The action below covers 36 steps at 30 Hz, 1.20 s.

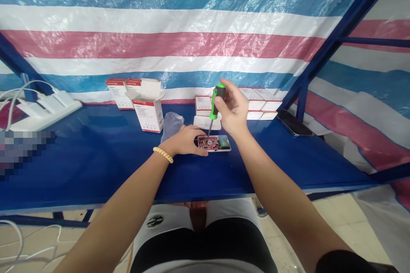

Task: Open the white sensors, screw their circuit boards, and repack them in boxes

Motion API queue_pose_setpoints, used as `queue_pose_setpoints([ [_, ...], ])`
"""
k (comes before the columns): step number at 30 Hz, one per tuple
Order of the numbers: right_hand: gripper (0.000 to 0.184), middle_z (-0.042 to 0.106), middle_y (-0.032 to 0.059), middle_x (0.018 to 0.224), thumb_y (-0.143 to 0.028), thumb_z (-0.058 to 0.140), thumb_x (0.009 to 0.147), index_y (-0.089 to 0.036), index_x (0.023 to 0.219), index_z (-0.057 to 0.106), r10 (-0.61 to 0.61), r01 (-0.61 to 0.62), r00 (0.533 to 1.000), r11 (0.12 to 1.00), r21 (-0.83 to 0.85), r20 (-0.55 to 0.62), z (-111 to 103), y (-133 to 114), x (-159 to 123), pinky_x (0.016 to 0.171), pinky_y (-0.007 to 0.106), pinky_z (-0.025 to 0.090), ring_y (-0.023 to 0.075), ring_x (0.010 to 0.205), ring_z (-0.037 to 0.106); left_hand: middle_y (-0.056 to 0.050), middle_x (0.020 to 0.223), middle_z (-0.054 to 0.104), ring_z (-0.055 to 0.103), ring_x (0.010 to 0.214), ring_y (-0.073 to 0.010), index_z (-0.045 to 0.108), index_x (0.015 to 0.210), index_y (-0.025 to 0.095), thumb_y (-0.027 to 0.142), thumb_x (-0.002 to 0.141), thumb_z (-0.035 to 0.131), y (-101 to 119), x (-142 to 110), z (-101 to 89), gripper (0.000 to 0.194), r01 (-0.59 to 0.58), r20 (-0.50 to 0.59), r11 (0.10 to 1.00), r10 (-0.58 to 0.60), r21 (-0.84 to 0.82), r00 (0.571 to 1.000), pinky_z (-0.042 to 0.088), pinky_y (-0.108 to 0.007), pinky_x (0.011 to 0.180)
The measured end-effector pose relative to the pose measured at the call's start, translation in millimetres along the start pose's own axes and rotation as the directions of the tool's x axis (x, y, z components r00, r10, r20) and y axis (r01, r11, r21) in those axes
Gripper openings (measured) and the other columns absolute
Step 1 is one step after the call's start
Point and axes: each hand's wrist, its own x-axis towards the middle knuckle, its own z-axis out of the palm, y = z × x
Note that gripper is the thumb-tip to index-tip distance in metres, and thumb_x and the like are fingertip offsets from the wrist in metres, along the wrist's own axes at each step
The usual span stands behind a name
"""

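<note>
A small white-cased device with a red circuit board [205,143] lies face up on the blue table, a green part at its right end. My left hand [188,139] grips its left end between thumb and fingers. Above it, my right hand [235,108] is closed round the handle of a green and black screwdriver [213,104]. The shaft slants down, and its tip meets the left half of the board; whether it sits in a screw I cannot tell. Just behind the device lies a white flat piece [207,123].
An open white-and-red box [148,115] stands at the left with closed boxes behind it. Crumpled clear plastic [173,124] lies beside it. Stacked boxes [261,101] and a black phone [294,123] are at the right. A power strip [48,113] with plugs sits far left.
</note>
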Motion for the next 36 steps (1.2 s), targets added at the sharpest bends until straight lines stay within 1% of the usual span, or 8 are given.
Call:
queue_pose_setpoints([
  [4, 0.047, 0.063, 0.0071, 0.114, -0.055, 0.037, 0.095, -0.033, 0.136, 0.044, 0.011, -0.012, 0.999, 0.999, 0.039, 0.039, 0.2, -2.2, -1.1, 0.082, 0.047, 0.058, 0.0243, 0.106, 0.063, -0.011, 0.117, 0.065, 0.055, 0.112, -0.0321, 0.065, 0.116, 0.018, 0.065, 0.064, 0.074, 0.0, 0.5, 0.3, 0.071, -0.005, 0.004, 1.000, 0.005, 0.002, 1.000, 0.036, -0.044, 0.101],
  [10, 0.056, 0.059, 0.0073, 0.118, -0.059, 0.059, 0.084, -0.033, 0.132, 0.050, -0.027, 0.024, 0.999, 0.996, -0.084, -0.034, 0.3, -1.3, -1.3, 0.079, 0.047, 0.058, 0.0249, 0.103, 0.062, -0.011, 0.117, 0.064, 0.055, 0.111, -0.0321, 0.066, 0.115, 0.018, 0.067, 0.064, 0.073, -2.0, 0.6, 1.3, 0.071, -0.020, -0.005, 1.000, 0.020, 0.009, 1.000, 0.037, -0.044, 0.100],
  [17, 0.053, 0.062, 0.0065, 0.120, -0.059, 0.042, 0.092, -0.034, 0.139, 0.042, 0.025, -0.026, 0.999, 1.000, 0.013, 0.035, -0.4, 5.9, -1.6, 0.078, 0.046, 0.059, 0.0234, 0.100, 0.064, -0.010, 0.118, 0.064, 0.055, 0.112, -0.0321, 0.065, 0.117, 0.018, 0.066, 0.065, 0.073, -0.8, -0.2, 0.1, 0.071, -0.011, -0.004, 1.000, 0.011, 0.008, 1.000, 0.037, -0.043, 0.100],
  [23, 0.061, 0.058, 0.0069, 0.127, -0.056, 0.061, 0.083, -0.033, 0.137, 0.046, -0.008, 0.007, 1.000, 0.998, -0.070, -0.011, -1.5, 7.1, -0.5, 0.076, 0.042, 0.059, 0.0233, 0.102, 0.063, -0.011, 0.112, 0.065, 0.058, 0.106, -0.0307, 0.066, 0.115, 0.016, 0.063, 0.066, 0.074, 2.9, 0.2, -2.0, 0.068, -0.029, -0.003, 1.000, 0.029, 0.013, 1.000, 0.039, -0.043, 0.096],
  [29, 0.054, 0.063, 0.0059, 0.119, -0.054, 0.044, 0.093, -0.033, 0.142, 0.041, 0.034, -0.035, 0.996, 0.999, 0.008, 0.087, -4.0, 6.4, -0.4, 0.084, 0.049, 0.057, 0.0255, 0.107, 0.063, -0.011, 0.117, 0.065, 0.057, 0.110, -0.0322, 0.066, 0.116, 0.017, 0.062, 0.065, 0.076, 0.5, 0.2, -0.5, 0.068, -0.019, -0.011, 1.000, 0.019, 0.002, 1.000, 0.037, -0.044, 0.098],
  [32, 0.058, 0.063, 0.0061, 0.115, -0.056, 0.051, 0.090, -0.034, 0.142, 0.039, 0.039, -0.040, 0.995, 0.999, 0.002, 0.086, -2.8, 3.2, -0.7, 0.083, 0.050, 0.057, 0.0256, 0.104, 0.063, -0.012, 0.117, 0.065, 0.057, 0.110, -0.0325, 0.066, 0.116, 0.017, 0.062, 0.065, 0.075, -0.5, 0.2, -0.1, 0.068, -0.028, -0.014, 1.000, 0.028, -0.002, 1.000, 0.037, -0.045, 0.098],
  [34, 0.065, 0.061, 0.0068, 0.118, -0.057, 0.059, 0.084, -0.034, 0.142, 0.039, 0.022, -0.020, 0.998, 0.999, -0.026, 0.051, -2.5, 3.5, -0.2, 0.081, 0.048, 0.058, 0.0256, 0.103, 0.063, -0.012, 0.116, 0.065, 0.057, 0.109, -0.0326, 0.066, 0.116, 0.017, 0.063, 0.065, 0.075, -0.6, 0.1, 0.0, 0.070, -0.031, -0.013, 0.999, 0.031, -0.008, 0.999, 0.036, -0.045, 0.098],
  [36, 0.067, 0.059, 0.0069, 0.121, -0.057, 0.062, 0.082, -0.034, 0.141, 0.039, 0.009, -0.007, 0.999, 0.999, -0.050, 0.031, -3.7, 5.7, 1.0, 0.080, 0.047, 0.058, 0.0253, 0.104, 0.062, -0.013, 0.117, 0.065, 0.056, 0.111, -0.0329, 0.065, 0.117, 0.017, 0.063, 0.065, 0.075, -0.6, 0.2, 0.2, 0.071, -0.029, -0.012, 0.999, 0.029, -0.016, 1.000, 0.036, -0.046, 0.098],
])
